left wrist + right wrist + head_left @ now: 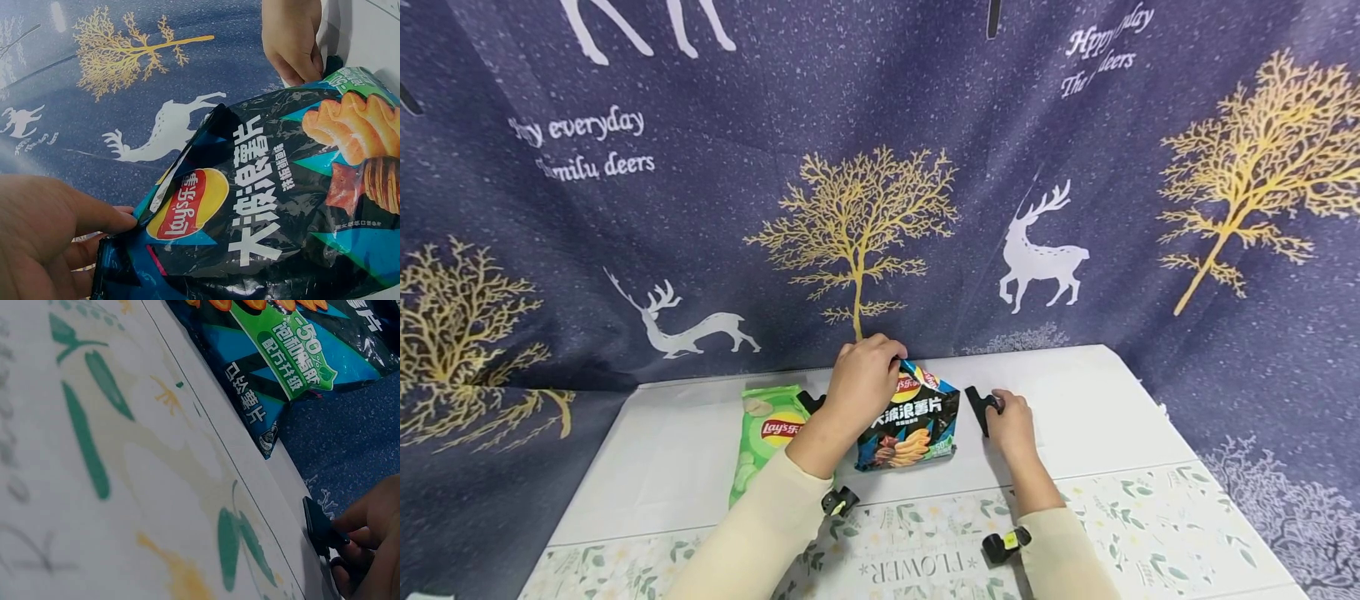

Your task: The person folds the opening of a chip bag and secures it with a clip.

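My left hand [863,383] pinches the top edge of a black Lay's chip bag [910,429]. The bag stands tilted on the table, its printed front facing me. In the left wrist view, the thumb presses the folded top of the chip bag [262,187], with fingers behind it. To the right of the bag, my right hand [1011,419] grips a black clip [979,408], apart from the bag. The right wrist view shows thumb and fingers pinching the clip [317,526] just above the table surface.
A green Lay's chip bag [767,442] lies left of the black one, partly covered by my left forearm. Another black piece [810,402] shows at its upper right. The white table [1075,392] has a floral cover [910,542] in front; a blue deer-print cloth [880,100] hangs behind.
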Available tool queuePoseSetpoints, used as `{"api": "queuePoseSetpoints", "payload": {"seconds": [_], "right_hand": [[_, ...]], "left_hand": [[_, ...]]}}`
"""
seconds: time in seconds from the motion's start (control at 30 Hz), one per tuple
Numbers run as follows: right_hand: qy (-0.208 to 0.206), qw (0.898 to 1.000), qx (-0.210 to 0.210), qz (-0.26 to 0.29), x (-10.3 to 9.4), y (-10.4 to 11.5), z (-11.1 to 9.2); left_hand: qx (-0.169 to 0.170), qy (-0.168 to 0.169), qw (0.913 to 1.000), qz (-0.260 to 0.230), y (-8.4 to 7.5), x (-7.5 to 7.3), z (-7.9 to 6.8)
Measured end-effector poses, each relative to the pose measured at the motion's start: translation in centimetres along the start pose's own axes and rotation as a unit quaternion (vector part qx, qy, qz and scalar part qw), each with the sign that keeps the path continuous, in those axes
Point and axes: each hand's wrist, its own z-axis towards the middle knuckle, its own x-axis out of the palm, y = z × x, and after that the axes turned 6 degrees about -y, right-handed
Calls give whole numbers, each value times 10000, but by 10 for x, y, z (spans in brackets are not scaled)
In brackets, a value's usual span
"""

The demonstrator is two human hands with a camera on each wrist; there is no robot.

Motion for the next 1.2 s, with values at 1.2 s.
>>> {"api": "queuePoseSetpoints", "payload": {"seconds": [1.2], "right_hand": [[35,9981,-157,601,-10,1,6]], "left_hand": [[23,29,10000,26,1,1,0]]}}
